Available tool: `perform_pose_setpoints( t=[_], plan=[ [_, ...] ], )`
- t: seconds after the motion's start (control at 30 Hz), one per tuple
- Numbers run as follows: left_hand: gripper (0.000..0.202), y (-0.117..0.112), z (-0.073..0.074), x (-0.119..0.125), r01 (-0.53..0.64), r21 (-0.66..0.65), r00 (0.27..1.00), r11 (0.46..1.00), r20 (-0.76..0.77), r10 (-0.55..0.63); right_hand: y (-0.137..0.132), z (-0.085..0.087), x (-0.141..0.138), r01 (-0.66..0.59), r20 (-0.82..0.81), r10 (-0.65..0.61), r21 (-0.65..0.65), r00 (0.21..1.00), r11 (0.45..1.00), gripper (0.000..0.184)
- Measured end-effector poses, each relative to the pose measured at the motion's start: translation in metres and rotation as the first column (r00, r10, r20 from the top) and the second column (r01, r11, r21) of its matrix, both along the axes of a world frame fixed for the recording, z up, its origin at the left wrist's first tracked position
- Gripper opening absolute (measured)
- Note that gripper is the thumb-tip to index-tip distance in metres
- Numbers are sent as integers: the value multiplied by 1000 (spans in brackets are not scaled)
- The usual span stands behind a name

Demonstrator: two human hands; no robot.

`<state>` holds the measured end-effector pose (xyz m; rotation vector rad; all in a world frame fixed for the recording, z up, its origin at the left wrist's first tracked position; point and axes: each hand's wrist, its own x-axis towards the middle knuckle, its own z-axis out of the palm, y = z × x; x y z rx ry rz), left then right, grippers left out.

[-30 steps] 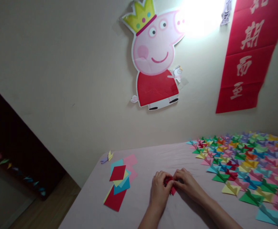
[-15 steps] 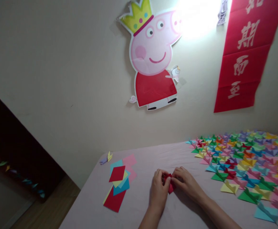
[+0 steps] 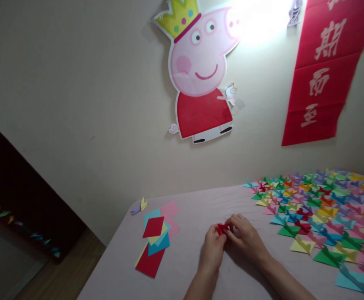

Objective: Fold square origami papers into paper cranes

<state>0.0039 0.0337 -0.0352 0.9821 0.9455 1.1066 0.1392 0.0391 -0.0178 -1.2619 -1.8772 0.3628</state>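
Between my two hands is a small piece of folded red paper (image 3: pixel 222 228), partly covered by my fingers. My left hand (image 3: pixel 213 246) is closed on its left side, thumb pressed against the near edge. My right hand (image 3: pixel 243 233) pinches the paper's right side with thumb and fingertips. Both hands are just above the pale pink sheet. To the left lie loose squares of coloured paper, among them a red square (image 3: pixel 153 227), a blue square (image 3: pixel 159 244) and a larger red sheet (image 3: pixel 150 261).
Rows of folded paper cranes (image 3: pixel 328 233) cover the right side of the sheet (image 3: pixel 194 208). A yellow folded piece (image 3: pixel 143 204) and a purple one (image 3: pixel 135 210) sit at the far left corner. A cartoon pig cutout (image 3: pixel 200 75) and a red banner (image 3: pixel 321 79) hang on the wall.
My left hand has turned and shifted slightly right. The red paper has been tilted up, so less of it shows below my fingers. The view has shifted slightly.
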Motion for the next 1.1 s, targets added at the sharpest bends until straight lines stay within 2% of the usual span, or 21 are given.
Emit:
perform_pose_setpoints(
  t=[0.2, 0.3, 0.53, 0.83, 1.0, 1.1],
  plan=[
    [35, -1, 3, 1, 3, -32, 1000, 999, 14, -2, 0, -3, -1, -16, -21, 16, -5, 1000, 1000, 20],
    [37, -2, 7, 0, 14, -40, 1000, 999, 27, -13, -2, 0, -1, -28, -28, 28, 2, 999, 1000, 15],
    [26, 1, 6, -4, 62, -45, 998, 997, 4, -62, -4, 2, -1, -77, 6, 77, -5, 997, 997, 15],
    [29, 5, -5, -4, 54, -45, 998, 998, -34, -56, -8, 4, -1, -80, -173, 61, -105, 983, 991, 12],
    [30, 6, -3, -5, 68, -48, 997, 997, -21, -69, -10, 8, -2, -108, -179, 87, -112, 980, 988, 12],
    [29, 4, -1, -4, 72, -32, 997, 997, -14, -72, -8, 6, -1, -120, -222, 88, -138, 971, 983, 18]
  ],
)
